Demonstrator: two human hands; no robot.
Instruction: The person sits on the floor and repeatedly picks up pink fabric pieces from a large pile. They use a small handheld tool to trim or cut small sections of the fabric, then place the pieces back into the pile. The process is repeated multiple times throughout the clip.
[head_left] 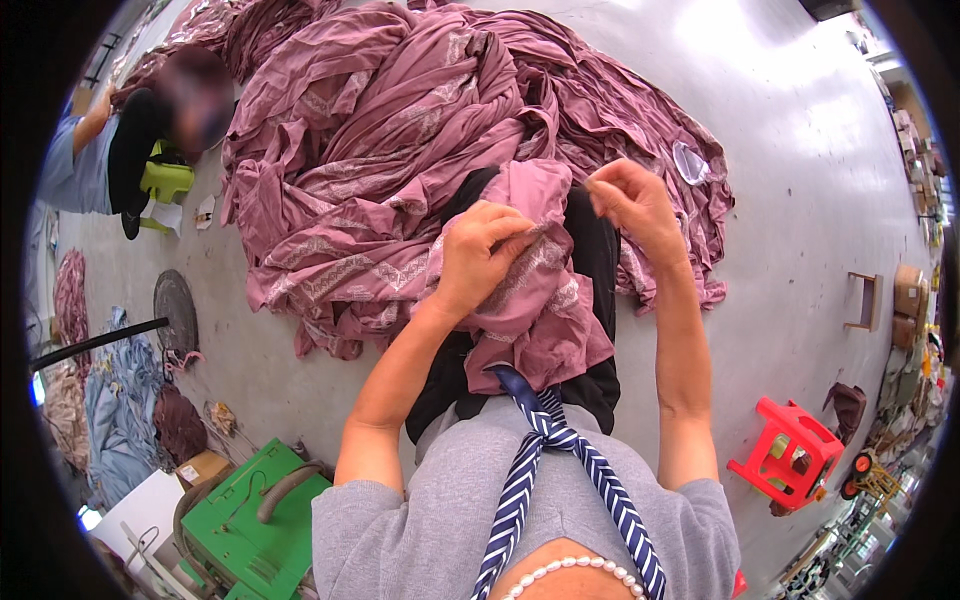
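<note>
Mauve-pink fabric with whitish patterned bands (545,320) lies bunched across my lap, over black trousers. It runs into a large heap of the same fabric (390,110) on the floor ahead of me. My left hand (482,258) pinches a fold of the lap fabric between thumb and fingers. To the right of that fold, my right hand (640,208) is raised off the cloth, its thumb and fingertips pressed together. Whatever may be between those fingertips is too small to make out.
Another person (95,150) sits at the far left by the heap. Left of me are a green-topped machine (255,520), light-blue cloth (120,400) and a dark round base (177,312). A red plastic stool (790,455) stands at right; a clear plastic piece (690,163) lies on the heap.
</note>
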